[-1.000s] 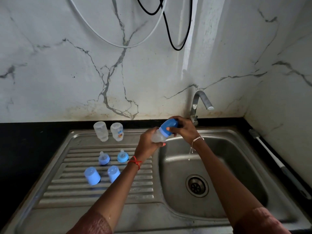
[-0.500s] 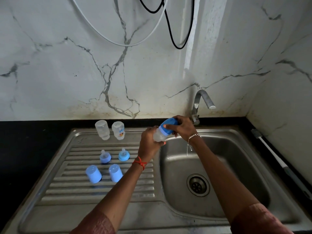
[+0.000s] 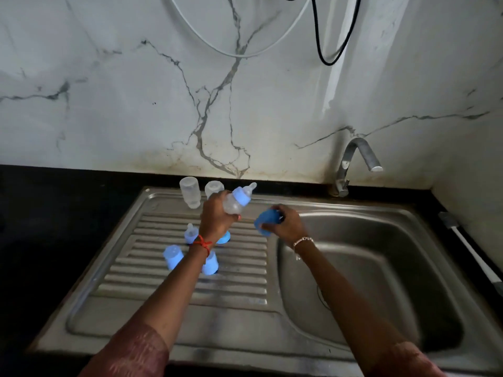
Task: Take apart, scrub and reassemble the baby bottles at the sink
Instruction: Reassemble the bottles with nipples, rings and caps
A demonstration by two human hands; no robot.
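Above the ribbed drainboard (image 3: 239,284), the left hand (image 3: 216,217) holds a baby bottle (image 3: 235,202) at a tilt. Its fingers are curled round the clear body, and the blue collar and teat point up toward the wall. Just to the right, apart from the bottle, the right hand (image 3: 287,223) grips a blue cap (image 3: 264,223) with fingers wrapped over it, near the left rim of the sink basin (image 3: 394,254). Two teat rings (image 3: 190,234) stand under the left wrist, one mostly hidden by it. Two loose caps (image 3: 172,257) sit nearer the person. Two clear bottle bodies (image 3: 189,191) stand at the back of the drainboard, the right one partly behind the hand. A curved tap (image 3: 353,159) rises behind the basin. A white-handled brush (image 3: 468,247) lies on the black desk (image 3: 54,213) at the right.
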